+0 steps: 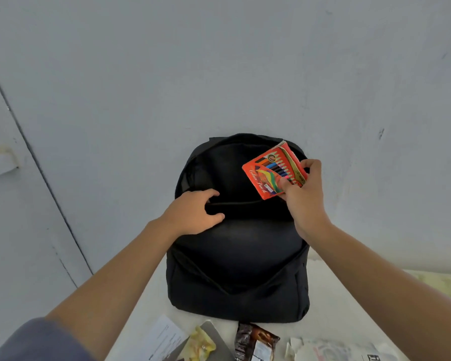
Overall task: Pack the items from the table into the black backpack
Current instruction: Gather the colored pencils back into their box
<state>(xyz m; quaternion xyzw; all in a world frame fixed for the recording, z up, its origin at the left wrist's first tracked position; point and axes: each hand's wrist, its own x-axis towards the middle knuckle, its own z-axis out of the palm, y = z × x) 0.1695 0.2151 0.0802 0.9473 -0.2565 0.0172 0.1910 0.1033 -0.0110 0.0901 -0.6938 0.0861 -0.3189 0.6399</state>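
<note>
While the black backpack [237, 269] stands upright on the white table [336, 308] with its back against the pale wall [219, 61], its main compartment is unzipped and gapes open at the top.

Left hand [193, 212]: at about 10 o'clock on the pack. The fingers are curled over the front lip of the opening and the thumb presses the outer fabric below it, so the hand grips that lip. A grey-blue sleeve [37, 340] shows at 7 o'clock in the view.

Right hand [302, 194]: at about 2 o'clock on the pack. It pinches a red box of colour pencils [268, 170], thumb on the printed face and fingers wrapped behind the right-hand edge. The box is tilted, printed face toward the camera, and is held above the right part of the opening. Its lower corner is near the front lip; whether it touches the fabric cannot be told.

Items on the table, all at 6 o'clock of the pack, just in front of its base:
- a white printed sheet [164, 337], toward 7 o'clock;
- a yellow packet [201, 345] lying on a flat grey item [219, 337];
- a dark brown snack wrapper [253, 342];
- crumpled white printed papers [331, 347], toward 5 o'clock.

The interior of the pack is dark; its contents cannot be made out.
</note>
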